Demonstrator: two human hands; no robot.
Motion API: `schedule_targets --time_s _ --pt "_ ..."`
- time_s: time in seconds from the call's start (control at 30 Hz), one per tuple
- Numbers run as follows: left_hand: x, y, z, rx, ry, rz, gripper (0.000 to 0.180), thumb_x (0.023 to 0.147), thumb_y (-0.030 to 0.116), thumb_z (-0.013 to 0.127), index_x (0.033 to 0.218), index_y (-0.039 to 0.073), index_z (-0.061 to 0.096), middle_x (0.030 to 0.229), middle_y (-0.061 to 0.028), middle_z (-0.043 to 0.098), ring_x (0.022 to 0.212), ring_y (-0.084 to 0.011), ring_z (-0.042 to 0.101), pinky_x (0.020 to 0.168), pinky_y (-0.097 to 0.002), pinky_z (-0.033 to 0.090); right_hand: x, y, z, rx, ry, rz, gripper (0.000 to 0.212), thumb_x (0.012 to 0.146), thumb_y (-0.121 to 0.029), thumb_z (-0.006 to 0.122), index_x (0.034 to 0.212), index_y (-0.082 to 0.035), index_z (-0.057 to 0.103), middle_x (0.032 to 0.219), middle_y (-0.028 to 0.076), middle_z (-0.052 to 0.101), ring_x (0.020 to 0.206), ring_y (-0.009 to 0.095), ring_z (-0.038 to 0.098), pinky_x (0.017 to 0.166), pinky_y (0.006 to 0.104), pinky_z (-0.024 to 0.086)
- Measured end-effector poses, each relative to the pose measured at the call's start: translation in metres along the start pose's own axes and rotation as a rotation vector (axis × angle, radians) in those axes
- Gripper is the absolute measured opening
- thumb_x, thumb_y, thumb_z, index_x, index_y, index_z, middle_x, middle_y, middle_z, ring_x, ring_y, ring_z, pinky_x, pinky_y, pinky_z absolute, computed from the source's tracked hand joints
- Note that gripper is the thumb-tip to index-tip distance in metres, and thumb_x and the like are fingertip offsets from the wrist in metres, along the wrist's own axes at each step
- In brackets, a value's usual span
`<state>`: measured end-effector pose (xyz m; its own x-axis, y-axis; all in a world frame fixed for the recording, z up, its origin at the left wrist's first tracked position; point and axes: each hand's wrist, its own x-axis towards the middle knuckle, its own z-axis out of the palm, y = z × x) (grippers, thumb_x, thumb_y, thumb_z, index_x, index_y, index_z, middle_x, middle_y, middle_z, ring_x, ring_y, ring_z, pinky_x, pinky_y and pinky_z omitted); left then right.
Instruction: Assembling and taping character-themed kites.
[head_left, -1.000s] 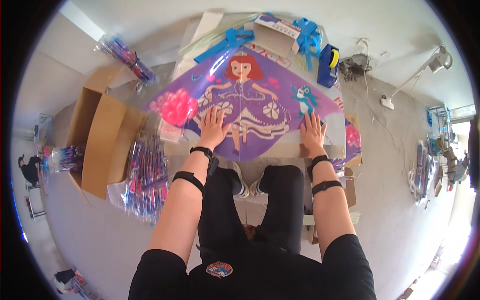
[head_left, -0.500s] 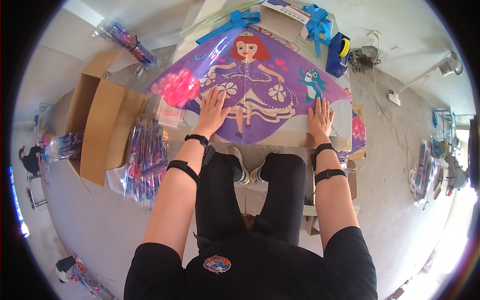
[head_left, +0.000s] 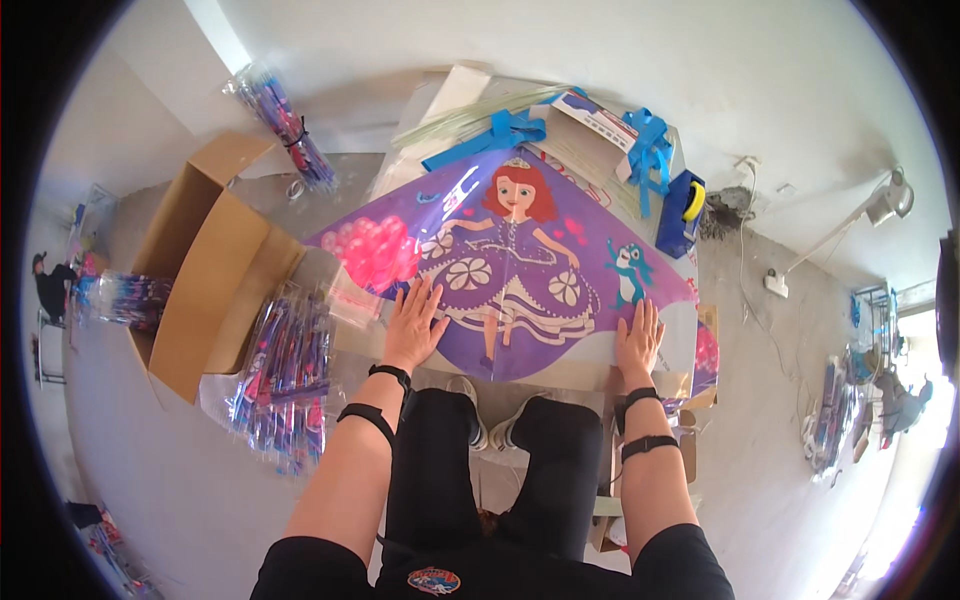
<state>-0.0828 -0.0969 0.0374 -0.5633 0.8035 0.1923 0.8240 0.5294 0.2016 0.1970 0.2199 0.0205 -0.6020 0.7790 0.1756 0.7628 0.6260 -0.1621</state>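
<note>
Left hand (head_left: 414, 325): fingers (head_left: 432, 296) spread wide, palm flat on the lower left part of the purple triangular plastic kite with a cartoon princess print (head_left: 510, 275). Right hand (head_left: 638, 340): fingers also splayed, flat on the kite's lower right edge. Neither hand grips anything, both just press down.

Kite lies flat on the table (head_left: 590, 372), printed side up, in front of the person's knees. Long axis runs left-right across the table; lower tip points toward the person, princess's head points away.

Around it: blue ribbon strips (head_left: 490, 135) and thin pale rods (head_left: 455, 120) at the far edge, a blue tape dispenser with a yellow roll (head_left: 682, 208) by the far right corner, touching or just beside the kite's edge. Open brown cardboard box (head_left: 200, 270) on the floor to the left, clear bags of packed kites (head_left: 285, 365) just beside it, another bundle (head_left: 285, 125) further back. Nothing lies on the kite between the hands.
</note>
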Motion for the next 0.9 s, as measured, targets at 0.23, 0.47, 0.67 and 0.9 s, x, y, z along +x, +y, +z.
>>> schedule_targets --time_s 0.23,0.47,0.67,0.9 --pt "0.003 0.001 0.006 -0.067 0.002 0.009 0.056 0.089 0.036 0.054 0.137 0.013 0.039 0.143 -0.0095 0.037 0.134 -0.0247 0.032 0.110 -0.0460 0.023 0.007 0.028 0.017 0.326 0.256 0.049 0.053 0.085 -0.015 0.058 0.133 -0.002 0.039 0.137 0.019 0.040 0.131 0.035 0.033 0.109 0.0442 0.025" --pt "-0.001 -0.003 0.001 -0.081 -0.063 -0.034 0.052 0.089 0.038 0.052 0.134 0.012 0.044 0.143 -0.0072 0.038 0.135 -0.0218 0.031 0.111 -0.0440 0.023 0.109 -0.145 -0.010 0.552 0.075 -0.215 0.032 0.085 -0.012 0.054 0.115 -0.002 0.053 0.118 0.019 0.054 0.113 0.035 0.049 0.096 0.0414 0.039" --pt "0.001 -0.007 -0.006 -0.104 -0.038 -0.029 0.049 0.088 0.035 0.054 0.130 0.009 0.049 0.141 -0.0091 0.040 0.132 -0.0246 0.035 0.109 -0.0458 0.026 0.249 -0.252 0.056 0.758 -0.132 -0.095 0.028 0.087 -0.020 0.052 0.111 -0.007 0.061 0.108 0.015 0.063 0.100 0.030 0.060 0.087 0.0380 0.046" --pt "-0.002 -0.014 -0.001 -0.097 -0.057 -0.034 0.053 0.088 0.037 0.054 0.134 0.012 0.045 0.141 -0.0077 0.040 0.132 -0.0228 0.035 0.108 -0.0466 0.027 0.319 -0.282 0.107 1.159 -0.385 0.243 0.034 0.093 -0.027 0.049 0.125 -0.015 0.054 0.096 -0.001 0.057 0.072 0.013 0.050 0.057 0.0274 0.042"
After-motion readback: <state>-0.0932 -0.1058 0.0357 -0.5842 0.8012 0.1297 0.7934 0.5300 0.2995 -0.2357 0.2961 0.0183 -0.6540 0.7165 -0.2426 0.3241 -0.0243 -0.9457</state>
